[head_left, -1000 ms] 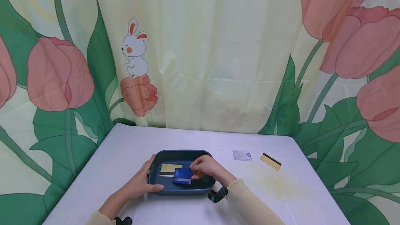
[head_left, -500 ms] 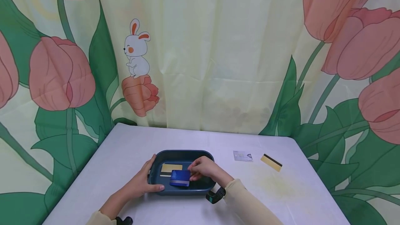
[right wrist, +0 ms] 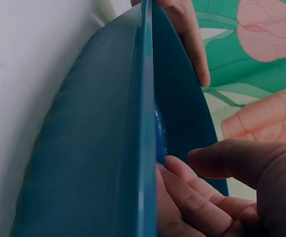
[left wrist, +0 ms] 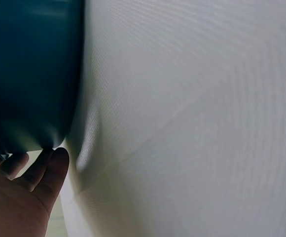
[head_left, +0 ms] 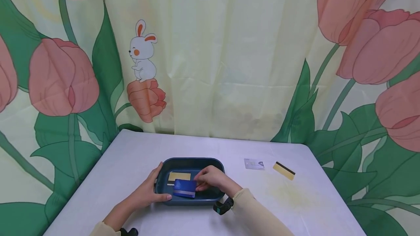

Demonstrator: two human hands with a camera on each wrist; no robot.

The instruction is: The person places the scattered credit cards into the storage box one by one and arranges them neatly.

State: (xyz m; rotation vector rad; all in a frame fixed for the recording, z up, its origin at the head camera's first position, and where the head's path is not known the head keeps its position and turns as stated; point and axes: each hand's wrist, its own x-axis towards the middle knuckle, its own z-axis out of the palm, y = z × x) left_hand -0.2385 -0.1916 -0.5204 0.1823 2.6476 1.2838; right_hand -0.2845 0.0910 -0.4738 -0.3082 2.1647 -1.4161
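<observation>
A dark blue tray stands on the table, with a gold card lying inside. Partly over the gold card's lower edge lies a blue card with a pale stripe, slightly turned. My left hand grips the tray's left end, thumb at the front wall; the left wrist view shows its fingers against the end wall. Inside the tray, my right hand touches the blue card's right edge. In the right wrist view its fingertips meet the card, while the thumb stands apart from it; the tray wall hides most of the card.
A silvery card and a gold card with a dark stripe lie on the white table, right of the tray. Behind the table hangs a curtain printed with tulips and a rabbit.
The blue card has slid left inside the tray and turned slightly, with my right hand moving left alongside it. My left hand keeps its hold on the tray.
</observation>
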